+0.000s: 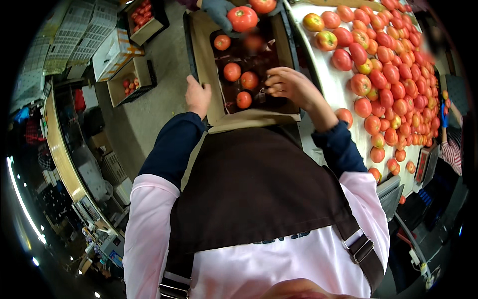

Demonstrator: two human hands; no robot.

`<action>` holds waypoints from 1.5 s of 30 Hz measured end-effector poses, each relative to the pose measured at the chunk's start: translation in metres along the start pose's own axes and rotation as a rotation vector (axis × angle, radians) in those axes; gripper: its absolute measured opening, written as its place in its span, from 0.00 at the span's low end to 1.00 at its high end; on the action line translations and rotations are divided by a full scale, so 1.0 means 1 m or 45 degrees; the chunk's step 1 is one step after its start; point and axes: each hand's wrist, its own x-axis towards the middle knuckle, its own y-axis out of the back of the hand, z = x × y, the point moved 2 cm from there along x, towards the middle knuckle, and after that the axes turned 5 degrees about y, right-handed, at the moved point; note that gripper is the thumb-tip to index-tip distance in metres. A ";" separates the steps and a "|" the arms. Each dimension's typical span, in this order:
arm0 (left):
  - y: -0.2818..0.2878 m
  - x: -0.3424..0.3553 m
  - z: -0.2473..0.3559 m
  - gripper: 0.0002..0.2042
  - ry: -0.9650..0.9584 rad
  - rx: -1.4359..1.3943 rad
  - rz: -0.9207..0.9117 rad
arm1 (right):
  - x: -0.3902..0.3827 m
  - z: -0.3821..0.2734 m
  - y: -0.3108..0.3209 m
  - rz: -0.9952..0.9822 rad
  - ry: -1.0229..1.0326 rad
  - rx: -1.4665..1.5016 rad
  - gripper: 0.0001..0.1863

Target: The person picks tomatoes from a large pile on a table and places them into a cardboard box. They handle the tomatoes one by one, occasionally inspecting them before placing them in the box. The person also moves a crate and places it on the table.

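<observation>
A dark crate with a brown paper lining stands in front of me, several red tomatoes spread over its dark bottom. My left hand is closed at the left rim, thumb up; its fingers are partly hidden. Over the right side of the crate, my right hand has its fingers loosely bent and apart, with nothing visible in them. At the far end, a co-worker's grey-gloved hand holds a large tomato, with another tomato beside it. A blurred tomato is in motion below them.
On my right, a white table carries a broad spread of tomatoes. A scale-like device stands near its far right edge. Boxes with tomatoes and stacked pale crates stand on the floor at left.
</observation>
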 end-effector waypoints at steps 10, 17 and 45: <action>-0.006 0.003 -0.005 0.19 -0.012 -0.072 0.008 | 0.170 0.178 0.047 0.045 0.242 -2.283 0.38; -0.002 0.004 -0.002 0.19 0.025 -0.074 -0.063 | 0.181 0.164 0.070 0.190 -0.249 -1.491 0.50; -0.014 0.005 -0.011 0.19 -0.108 -0.065 0.050 | -0.045 0.006 -0.004 -0.015 0.073 0.789 0.44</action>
